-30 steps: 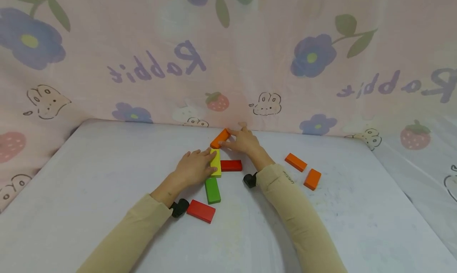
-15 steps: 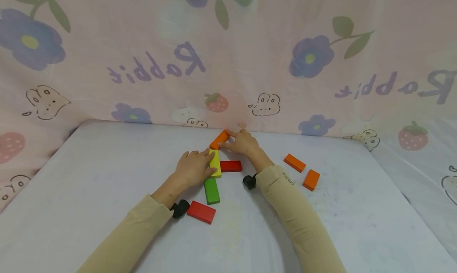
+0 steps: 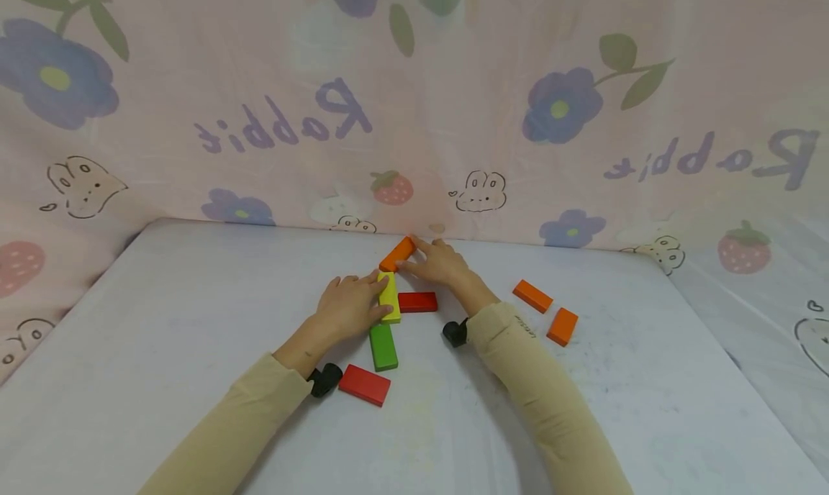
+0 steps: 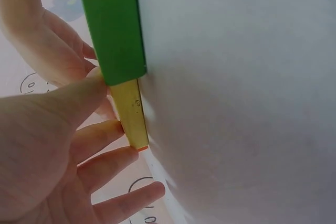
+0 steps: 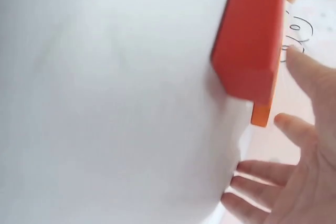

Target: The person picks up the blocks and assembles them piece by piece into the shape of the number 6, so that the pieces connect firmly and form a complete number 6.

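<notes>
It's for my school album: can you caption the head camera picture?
Left hand touching a yellow block, right hand by the farthest orange block.

"What sits at the left fingers point(image 4: 107, 169)?"

"A yellow block point(image 3: 390, 295), long and straight-edged. They touch it from its left side: index nearer the far end, thumb nearer the close end. A few small dark marks show on one face."

"Which way does it run?"

"Lengthwise, from beside the thumb toward the index fingertip, with much of its top showing between the two."

"And at the right fingers point(image 5: 265, 172)?"

"An orange block point(image 3: 396, 255), slender and plain, on their left. It slants, far end beside the index fingertip, near end past the thumb tip, right by the yellow one; whether those ends touch, I can't tell."
</notes>
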`<state>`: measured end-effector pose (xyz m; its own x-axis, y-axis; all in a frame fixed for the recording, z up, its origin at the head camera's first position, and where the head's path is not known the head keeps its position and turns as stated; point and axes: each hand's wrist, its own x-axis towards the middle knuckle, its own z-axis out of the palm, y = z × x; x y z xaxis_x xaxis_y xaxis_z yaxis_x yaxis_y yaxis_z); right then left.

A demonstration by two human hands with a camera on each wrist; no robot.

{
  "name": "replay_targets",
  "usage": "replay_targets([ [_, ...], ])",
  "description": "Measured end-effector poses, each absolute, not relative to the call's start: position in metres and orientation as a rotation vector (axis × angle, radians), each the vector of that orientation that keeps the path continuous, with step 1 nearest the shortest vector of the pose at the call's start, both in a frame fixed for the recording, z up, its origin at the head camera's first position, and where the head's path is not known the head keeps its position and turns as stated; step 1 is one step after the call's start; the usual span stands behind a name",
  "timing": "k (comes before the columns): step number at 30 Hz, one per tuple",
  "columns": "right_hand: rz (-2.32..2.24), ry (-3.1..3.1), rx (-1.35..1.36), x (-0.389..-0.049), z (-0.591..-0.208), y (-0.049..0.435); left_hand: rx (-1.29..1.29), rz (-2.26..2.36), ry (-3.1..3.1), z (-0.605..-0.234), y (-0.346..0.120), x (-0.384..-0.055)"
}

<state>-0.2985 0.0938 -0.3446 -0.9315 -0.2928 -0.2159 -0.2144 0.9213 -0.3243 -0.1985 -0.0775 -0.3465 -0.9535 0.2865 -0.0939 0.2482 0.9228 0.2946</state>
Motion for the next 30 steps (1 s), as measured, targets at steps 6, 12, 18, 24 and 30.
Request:
replay_targets([
  [6, -0.532, 2.746, -0.468, -0.300, -0.343, 0.108, 0.418, 0.428, 2.941, -0.346, -0.076, -0.199],
  [12, -0.547, 2.708, -0.495, -0.293, -0.335, 0.120, 0.403, 0.417, 2.938, -0.346, -0.073, -0.199],
  [18, -0.583, 2.681, -0.493, -0.283, -0.330, 0.130, 0.384, 0.406, 2.935, -0.348, -0.073, -0.199],
  [24, -0.646, 2.610, -0.555, -0.271, -0.329, 0.140, 0.401, 0.388, 2.950, -0.348, -0.074, -0.199],
  [30, -0.745, 2.511, -0.632, -0.263, -0.327, 0.143, 0.393, 0.390, 2.956, -0.346, -0.076, -0.199],
])
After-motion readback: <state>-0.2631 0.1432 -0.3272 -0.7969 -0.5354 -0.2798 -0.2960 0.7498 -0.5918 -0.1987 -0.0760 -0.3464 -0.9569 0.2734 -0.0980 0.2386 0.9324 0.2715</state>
